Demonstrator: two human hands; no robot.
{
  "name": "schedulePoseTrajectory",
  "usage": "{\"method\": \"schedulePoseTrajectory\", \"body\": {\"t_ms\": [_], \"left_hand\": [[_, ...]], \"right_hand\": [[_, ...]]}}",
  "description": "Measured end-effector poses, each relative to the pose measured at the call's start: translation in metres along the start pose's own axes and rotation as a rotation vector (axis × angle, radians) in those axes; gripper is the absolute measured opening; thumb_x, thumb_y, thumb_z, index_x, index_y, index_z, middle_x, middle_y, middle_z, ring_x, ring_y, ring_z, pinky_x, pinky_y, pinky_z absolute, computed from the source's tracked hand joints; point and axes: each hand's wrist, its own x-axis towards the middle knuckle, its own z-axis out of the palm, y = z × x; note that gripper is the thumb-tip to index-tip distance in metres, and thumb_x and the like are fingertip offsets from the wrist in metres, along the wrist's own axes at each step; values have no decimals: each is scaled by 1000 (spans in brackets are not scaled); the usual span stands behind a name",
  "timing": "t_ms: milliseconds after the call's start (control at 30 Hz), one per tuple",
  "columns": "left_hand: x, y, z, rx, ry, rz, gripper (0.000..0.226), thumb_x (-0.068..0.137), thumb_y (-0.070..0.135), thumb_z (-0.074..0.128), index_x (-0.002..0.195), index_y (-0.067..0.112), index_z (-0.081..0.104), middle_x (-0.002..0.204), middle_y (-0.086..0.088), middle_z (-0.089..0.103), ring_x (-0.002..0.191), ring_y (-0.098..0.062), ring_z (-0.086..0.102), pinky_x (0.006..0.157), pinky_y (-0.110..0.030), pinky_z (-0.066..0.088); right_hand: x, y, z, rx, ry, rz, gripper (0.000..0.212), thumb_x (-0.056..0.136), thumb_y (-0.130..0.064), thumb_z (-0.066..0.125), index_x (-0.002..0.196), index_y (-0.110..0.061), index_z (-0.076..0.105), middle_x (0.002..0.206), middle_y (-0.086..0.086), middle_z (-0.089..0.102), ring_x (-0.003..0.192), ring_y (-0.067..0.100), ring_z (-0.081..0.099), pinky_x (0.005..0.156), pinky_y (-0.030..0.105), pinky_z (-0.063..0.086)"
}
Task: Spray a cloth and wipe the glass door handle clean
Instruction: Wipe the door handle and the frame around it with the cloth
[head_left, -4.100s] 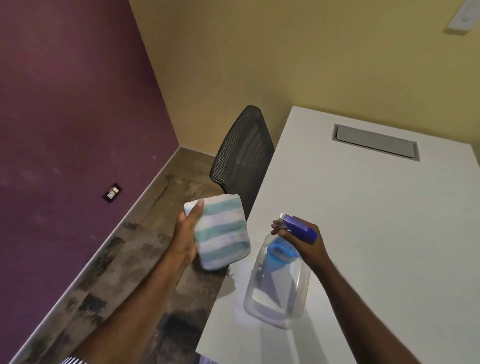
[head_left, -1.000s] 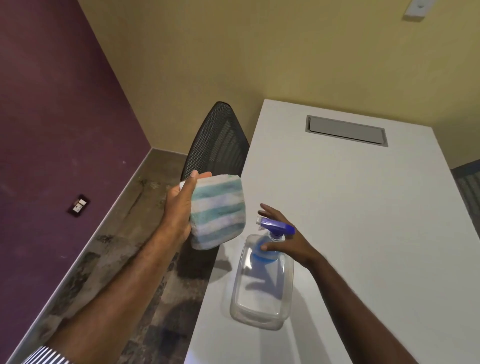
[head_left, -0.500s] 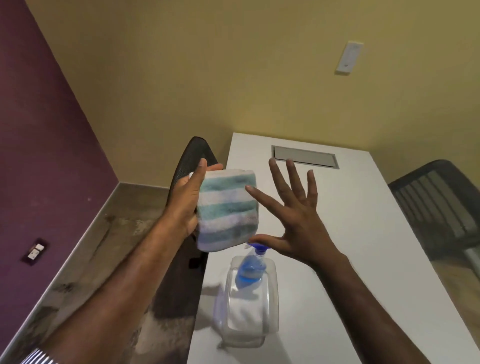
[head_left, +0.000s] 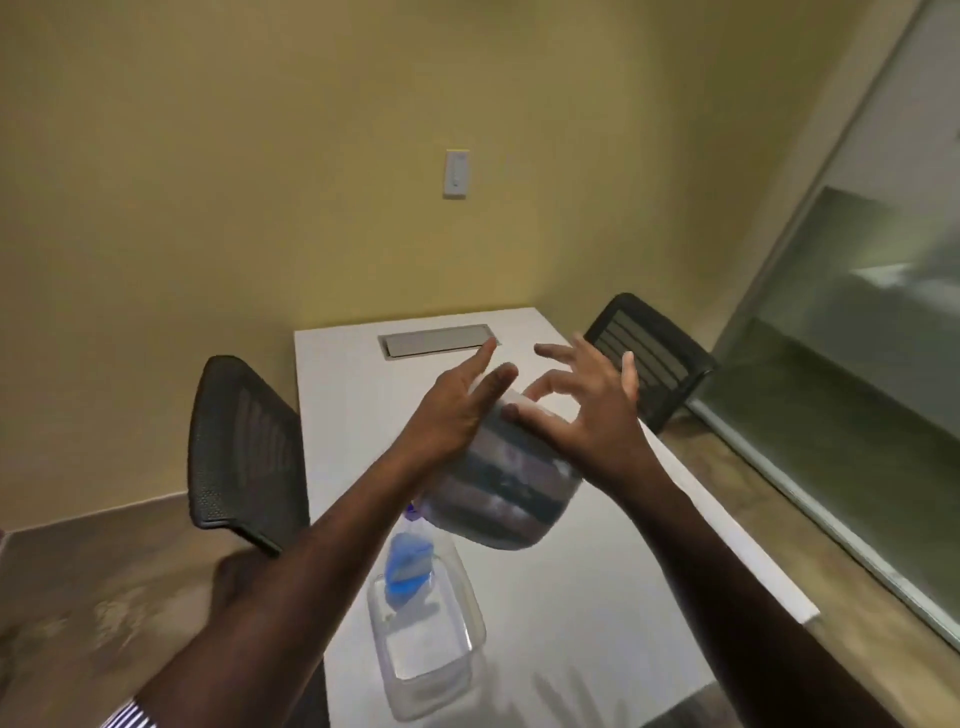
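The striped teal-and-white cloth hangs in the air above the white table, blurred by motion. My left hand has it against the palm with fingers stretched out. My right hand is beside it, fingers spread, with the thumb touching the cloth's top edge. The clear spray bottle with a blue sprayer stands on the table below the cloth, and neither hand touches it. A glass wall fills the right side. No door handle is in view.
One black mesh chair stands at the table's left side and another at its far right. A grey cable panel is set into the table's far end. A wall switch sits on the yellow wall.
My right hand let go of the spray bottle, which now stands on the table, and rose to the cloth. The view swung right, bringing the glass wall into sight.
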Motion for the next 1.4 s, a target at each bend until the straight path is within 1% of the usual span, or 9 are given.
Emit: {"method": "schedulePoseTrajectory", "body": {"t_ms": [200, 433, 667, 767, 867, 967, 1133, 1300, 1400], "left_hand": [[-2, 56, 77, -96, -294, 98, 155, 37, 117, 16, 164, 32, 32, 168, 0, 38, 151, -23, 41, 124, -43, 34], [-38, 89, 183, -135, -429, 453, 13, 91, 45, 72, 101, 36, 73, 93, 31, 75, 95, 5, 72, 76, -10, 59], [-107, 142, 304, -233, -658, 684, 19, 88, 27, 83, 103, 16, 78, 123, 23, 70, 126, 15, 56, 99, -7, 45], [-144, 169, 354, -208, -794, 829, 24, 78, 26, 91, 86, 12, 74, 130, 17, 67, 140, 9, 44, 124, -44, 32], [-186, 197, 401, -70, -884, 1058, 18, 78, 24, 91, 85, 22, 74, 142, 8, 62, 157, -16, 30, 125, -68, 10], [-225, 220, 446, -74, -998, 1192, 14, 82, 29, 88, 88, 20, 79, 146, 10, 58, 161, -22, 21, 124, -70, -3], [-284, 255, 509, -179, -1235, 1312, 15, 80, 33, 89, 88, 27, 78, 149, 9, 57, 162, -18, 17, 125, -68, -7], [-340, 270, 555, -338, -1497, 1357, 17, 80, 57, 79, 85, 46, 66, 139, 19, 58, 159, -13, 25, 129, -60, -1], [-366, 271, 577, -466, -1550, 1286, 31, 92, 59, 46, 96, 38, 68, 130, 8, 71, 151, -17, 42, 129, -59, 8]], "right_hand": [[-67, 19, -88, -32, 230, 188, 26, 87, -49, 73, 75, -26, 68, 147, -8, 57, 153, 15, 29, 125, 59, -9], [-196, 43, -190, 70, 659, 350, 19, 91, -30, 74, 81, -14, 68, 140, -8, 62, 138, 15, 50, 116, 58, 35], [-348, 42, -267, 125, 789, 510, 21, 96, -39, 67, 103, -20, 70, 119, -13, 70, 108, 0, 66, 97, 41, 57], [-411, 29, -307, -22, 798, 492, 34, 90, -50, 59, 111, -25, 69, 117, -15, 68, 107, -7, 63, 97, 27, 50], [-468, 16, -344, -425, 631, 617, 48, 83, -66, 64, 117, -33, 71, 141, -13, 59, 138, 7, 50, 123, 53, 24], [-515, 2, -368, -648, 368, 894, 66, 71, -84, 61, 123, -44, 68, 156, -20, 43, 152, 6, 27, 127, 52, -6], [-583, -25, -375, -642, 468, 1148, 56, 77, -62, 77, 124, -34, 70, 150, -14, 55, 147, 9, 39, 126, 54, 12], [-625, -66, -356, -493, 814, 1218, 29, 81, -37, 84, 104, -20, 79, 98, -4, 78, 91, 2, 71, 85, 30, 56], [-640, -91, -335, -474, 1036, 1271, 18, 83, -23, 85, 93, -9, 80, 83, 2, 78, 67, -5, 62, 59, 13, 46]]}}
